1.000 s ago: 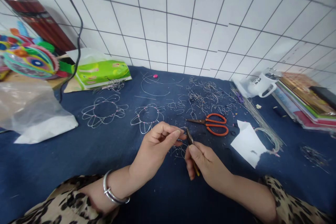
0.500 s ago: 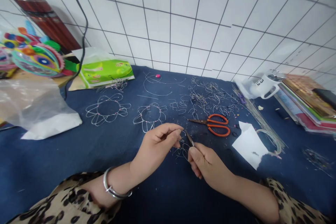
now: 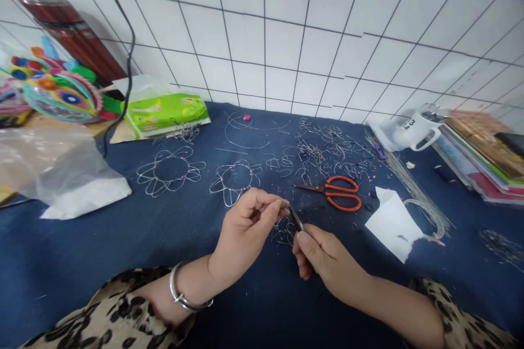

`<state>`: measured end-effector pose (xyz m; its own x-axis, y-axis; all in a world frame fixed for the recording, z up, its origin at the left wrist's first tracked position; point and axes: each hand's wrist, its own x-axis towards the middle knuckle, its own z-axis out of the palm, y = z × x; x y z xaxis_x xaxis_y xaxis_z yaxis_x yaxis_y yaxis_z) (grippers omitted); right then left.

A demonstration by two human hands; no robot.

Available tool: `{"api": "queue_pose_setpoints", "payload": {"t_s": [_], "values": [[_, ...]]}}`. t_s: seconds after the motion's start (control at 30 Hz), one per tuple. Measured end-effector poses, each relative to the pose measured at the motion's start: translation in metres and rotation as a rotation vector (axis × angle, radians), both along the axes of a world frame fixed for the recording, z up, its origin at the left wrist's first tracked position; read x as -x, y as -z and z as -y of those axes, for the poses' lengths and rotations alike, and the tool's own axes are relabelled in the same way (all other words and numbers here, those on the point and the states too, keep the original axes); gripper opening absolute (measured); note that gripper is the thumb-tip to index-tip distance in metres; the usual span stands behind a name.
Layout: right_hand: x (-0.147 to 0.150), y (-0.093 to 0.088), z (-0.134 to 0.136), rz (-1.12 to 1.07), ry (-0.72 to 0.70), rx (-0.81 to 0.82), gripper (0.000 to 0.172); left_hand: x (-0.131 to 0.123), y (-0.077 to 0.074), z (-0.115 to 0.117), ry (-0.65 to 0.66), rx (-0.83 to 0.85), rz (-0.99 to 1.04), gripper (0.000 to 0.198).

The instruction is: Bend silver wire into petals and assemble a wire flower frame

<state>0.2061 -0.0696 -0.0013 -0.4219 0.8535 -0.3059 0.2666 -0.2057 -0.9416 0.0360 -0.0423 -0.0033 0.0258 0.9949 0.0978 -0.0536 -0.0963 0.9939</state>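
Observation:
My left hand is closed in a pinch on a thin piece of wire, mostly hidden by the fingertips. In my right hand is a pair of pliers, their narrow jaws touching or close to the left fingertips. Whether the jaws grip the wire I cannot tell. Bent wire loops lie beneath the two hands. Beyond my left hand rests a flower-shaped wire ring with small pink beads, and a second wire flower sits left of it. Orange-handled scissors lie just past the pliers.
Tangled wire scraps spread at the back. To the right are white paper, straight wires, a white mug and stacked books. A green tissue pack and plastic bag stand left.
My left fingertips have come nearer the plier jaws, with less wire showing between them. The view has shifted slightly; the things on the cloth keep their places.

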Motion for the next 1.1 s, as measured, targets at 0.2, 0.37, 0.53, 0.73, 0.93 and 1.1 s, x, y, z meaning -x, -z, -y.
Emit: {"api": "queue_pose_setpoints", "payload": {"t_s": [0.2, 0.37, 0.53, 0.73, 0.93, 1.1], "values": [[0.0000, 0.0037, 0.0003, -0.025, 0.016, 0.035, 0.042, -0.0022, 0.0042, 0.0031, 0.033, 0.003, -0.043, 0.008], [0.0003, 0.0021, 0.0000, -0.018, 0.033, 0.055, 0.043, -0.0040, 0.0054, 0.0051, 0.035, 0.030, -0.026, 0.008], [0.0009, 0.0029, -0.0008, -0.014, 0.039, 0.045, 0.042, -0.0058, 0.0033, 0.0066, 0.048, 0.082, 0.024, 0.009], [0.0008, 0.0044, 0.0002, 0.007, 0.040, 0.016, 0.043, -0.0072, 0.0042, 0.0058, 0.029, 0.074, 0.034, 0.011], [0.0008, 0.0046, 0.0017, 0.027, 0.020, -0.029, 0.043, -0.0083, 0.0050, 0.0059, 0.045, 0.056, 0.044, 0.011], [0.0002, 0.0051, 0.0009, 0.027, 0.025, -0.040, 0.043, -0.0101, 0.0046, 0.0063, 0.045, 0.055, 0.054, 0.010]]}}
